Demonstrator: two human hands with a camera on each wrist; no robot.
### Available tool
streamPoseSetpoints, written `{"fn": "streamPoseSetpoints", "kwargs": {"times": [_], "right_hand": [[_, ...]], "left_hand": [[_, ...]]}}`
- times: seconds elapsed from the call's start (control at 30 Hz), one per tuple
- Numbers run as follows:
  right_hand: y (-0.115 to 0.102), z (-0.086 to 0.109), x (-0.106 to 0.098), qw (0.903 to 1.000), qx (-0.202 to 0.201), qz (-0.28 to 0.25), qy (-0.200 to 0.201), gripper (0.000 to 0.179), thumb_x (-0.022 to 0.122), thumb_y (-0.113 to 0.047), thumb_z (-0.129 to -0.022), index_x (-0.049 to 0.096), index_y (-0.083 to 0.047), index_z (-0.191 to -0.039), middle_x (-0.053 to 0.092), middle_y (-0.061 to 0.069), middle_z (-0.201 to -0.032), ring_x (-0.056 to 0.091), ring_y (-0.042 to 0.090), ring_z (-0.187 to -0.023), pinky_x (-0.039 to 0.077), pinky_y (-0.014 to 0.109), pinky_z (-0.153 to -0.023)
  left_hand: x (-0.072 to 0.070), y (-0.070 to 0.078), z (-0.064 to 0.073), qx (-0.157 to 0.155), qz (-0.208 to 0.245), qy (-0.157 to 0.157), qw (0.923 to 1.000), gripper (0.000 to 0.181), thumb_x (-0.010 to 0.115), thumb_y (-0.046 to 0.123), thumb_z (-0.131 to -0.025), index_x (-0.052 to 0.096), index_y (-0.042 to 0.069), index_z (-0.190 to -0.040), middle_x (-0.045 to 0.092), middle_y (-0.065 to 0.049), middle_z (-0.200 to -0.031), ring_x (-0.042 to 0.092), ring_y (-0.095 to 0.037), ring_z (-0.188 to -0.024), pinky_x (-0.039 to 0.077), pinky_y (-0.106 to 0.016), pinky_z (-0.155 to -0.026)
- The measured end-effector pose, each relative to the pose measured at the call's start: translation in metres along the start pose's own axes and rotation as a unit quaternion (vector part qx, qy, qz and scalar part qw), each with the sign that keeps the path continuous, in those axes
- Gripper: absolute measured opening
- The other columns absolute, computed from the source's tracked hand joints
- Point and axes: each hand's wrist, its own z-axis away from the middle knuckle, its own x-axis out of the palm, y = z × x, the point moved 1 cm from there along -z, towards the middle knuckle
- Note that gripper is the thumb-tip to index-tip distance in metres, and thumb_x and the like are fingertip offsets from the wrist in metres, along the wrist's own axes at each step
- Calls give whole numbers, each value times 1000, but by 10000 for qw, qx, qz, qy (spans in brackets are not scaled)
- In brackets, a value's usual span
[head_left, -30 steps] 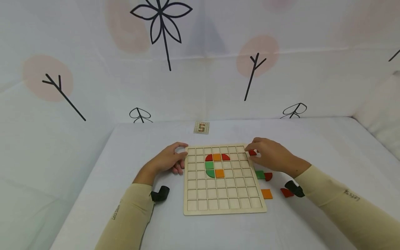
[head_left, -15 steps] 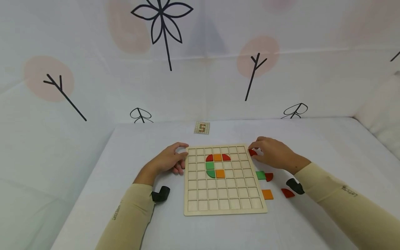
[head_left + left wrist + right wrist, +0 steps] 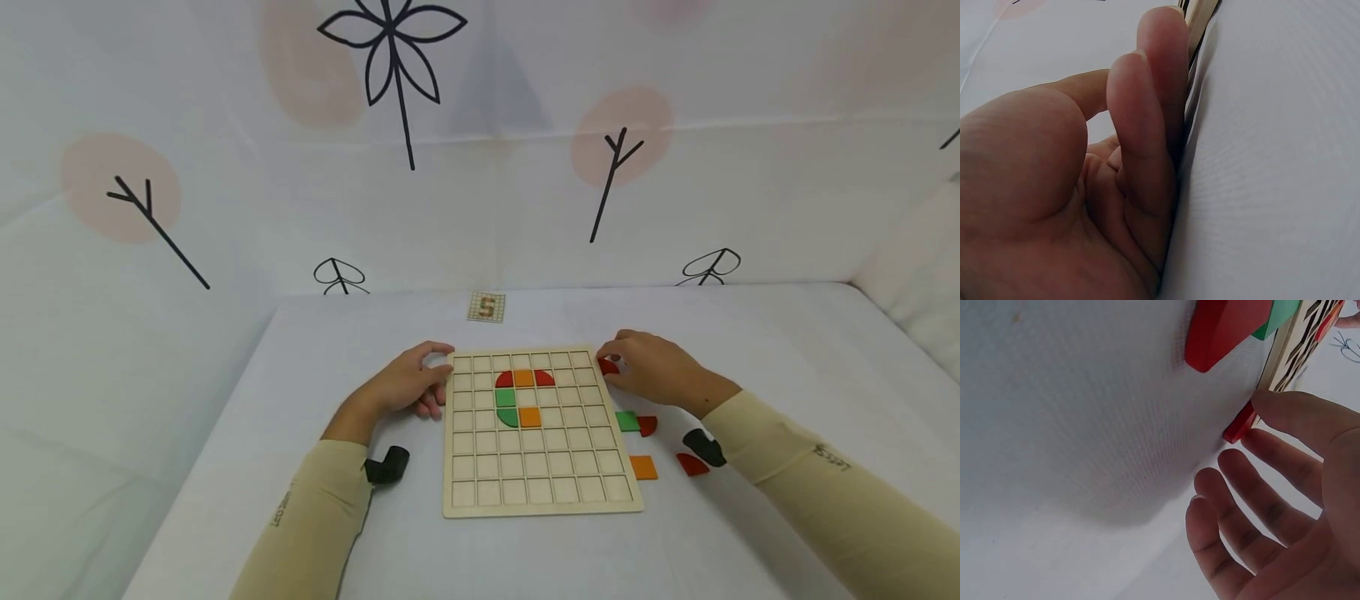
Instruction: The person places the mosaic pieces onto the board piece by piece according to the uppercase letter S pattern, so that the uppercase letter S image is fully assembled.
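Observation:
A wooden grid board (image 3: 540,467) lies flat on the white cloth. Set into its cells are red quarter circles (image 3: 543,379), orange squares (image 3: 529,417), a green square (image 3: 506,397) and a green quarter circle (image 3: 507,416). My left hand (image 3: 405,383) rests at the board's upper left corner, thumb and index fingertips at the edge; other fingers (image 3: 1138,119) lie loosely along the cloth. Beside the upper right edge, my right hand (image 3: 651,367) pinches a red quarter-circle piece (image 3: 1241,422) between thumb and index finger, the remaining fingers spread loosely.
Right of the board lie a green square (image 3: 627,422) with a red quarter circle (image 3: 648,426) against it, an orange square (image 3: 643,467) and another red quarter circle (image 3: 692,464). Behind the board sits a small pattern card (image 3: 487,307). A patterned cloth backdrop (image 3: 480,208) rises behind.
My right hand has drawn slightly right, from over the board's upper right edge to just beside it, at the red piece. The left hand stays at the corner.

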Motion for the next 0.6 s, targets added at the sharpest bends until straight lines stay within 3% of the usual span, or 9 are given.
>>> {"fn": "streamPoseSetpoints", "kwargs": {"times": [0.6], "right_hand": [[3, 2, 4, 10000, 5, -2, 75, 33, 80, -14, -84, 73, -4, -115, 67, 8, -101, 58, 17, -82, 56, 36, -76]], "left_hand": [[2, 1, 1, -69, -105, 103, 9999, 46, 53, 29, -105, 38, 24, -149, 66, -8, -75, 67, -18, -57, 54, -27, -54]]}}
